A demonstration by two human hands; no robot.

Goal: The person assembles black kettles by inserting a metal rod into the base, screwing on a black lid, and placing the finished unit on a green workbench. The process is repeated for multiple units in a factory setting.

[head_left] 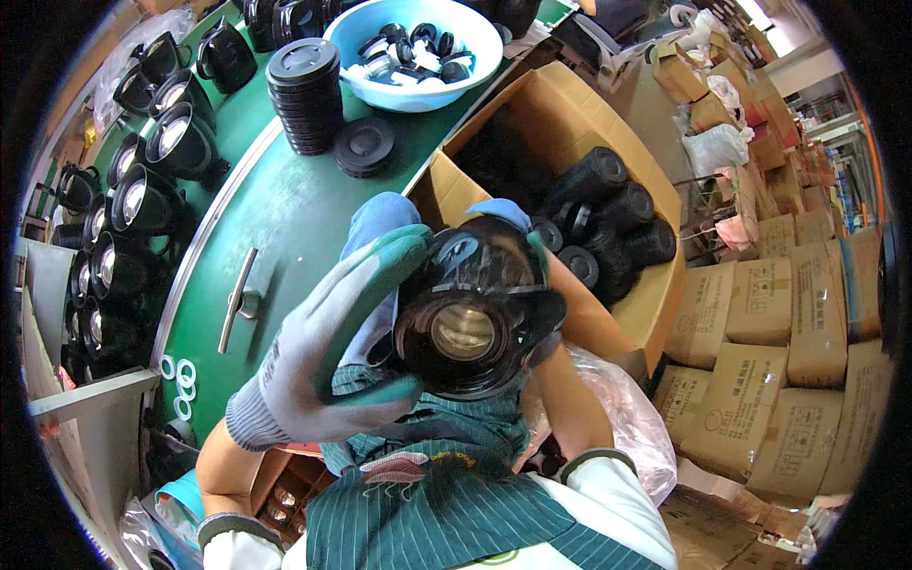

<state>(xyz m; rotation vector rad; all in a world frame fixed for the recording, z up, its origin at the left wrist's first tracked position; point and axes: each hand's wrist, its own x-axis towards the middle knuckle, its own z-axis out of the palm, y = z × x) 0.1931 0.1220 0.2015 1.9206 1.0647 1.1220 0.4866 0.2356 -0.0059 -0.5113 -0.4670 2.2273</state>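
A glossy black insulated jug (464, 318) is tipped toward me in front of my body, its round mouth showing a shiny metallic inside. My left hand (332, 318), in a grey and teal glove, spans its left side, with fingers at the top and thumb low down. Behind the jug's right side is my right hand (543, 350), mostly hidden, gripping it. On the green table a metal T-shaped bar (237, 300) stands near my left hand. Several white rings (185, 380) lie by the table's near-left edge.
Black jugs (133, 204) line the left side. A stack of black round lids (304, 95) and a blue basin (418, 90) of small black parts stand ahead. An open carton (655, 294) of black parts is at right; stacked cartons (731, 399) lie beyond.
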